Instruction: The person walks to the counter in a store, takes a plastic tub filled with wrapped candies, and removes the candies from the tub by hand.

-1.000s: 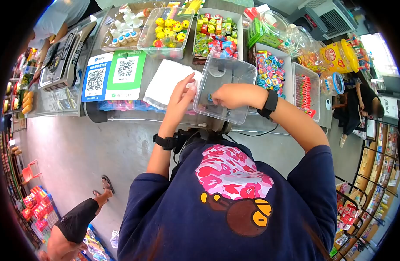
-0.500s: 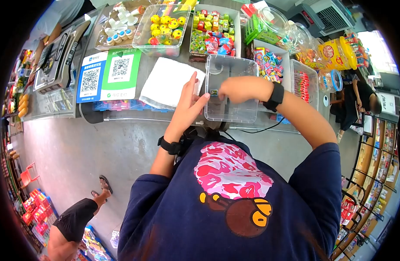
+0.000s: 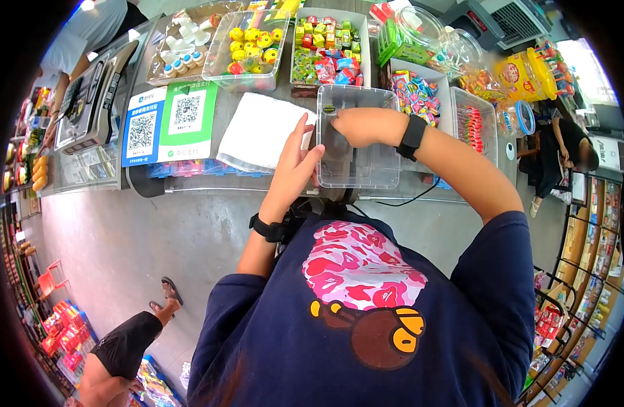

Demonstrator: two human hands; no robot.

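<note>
A clear plastic box (image 3: 359, 178) stands at the counter's near edge. My right hand (image 3: 369, 127) reaches down into it with the fingers curled; the fingertips are mostly hidden, so what they hold, if anything, does not show. Close to them, near the box's far left corner, is a small green wrapped piece (image 3: 329, 108). My left hand (image 3: 295, 159) is against the box's left side, fingers stretched out and thumb apart at the rim. Left of that hand lies a folded white cloth (image 3: 261, 129).
Behind the box are a candy box (image 3: 363, 41), a bin of yellow balls (image 3: 247, 83) and a tray of wrapped sweets (image 3: 417, 95). QR code signs (image 3: 169, 125) stand left. Another person's leg (image 3: 125, 346) shows lower left; a seated person (image 3: 563, 152) is right.
My right hand has moved slightly up and left inside the box. The small wrapped piece now shows nearer the box's far end. My left hand stays at the left side.
</note>
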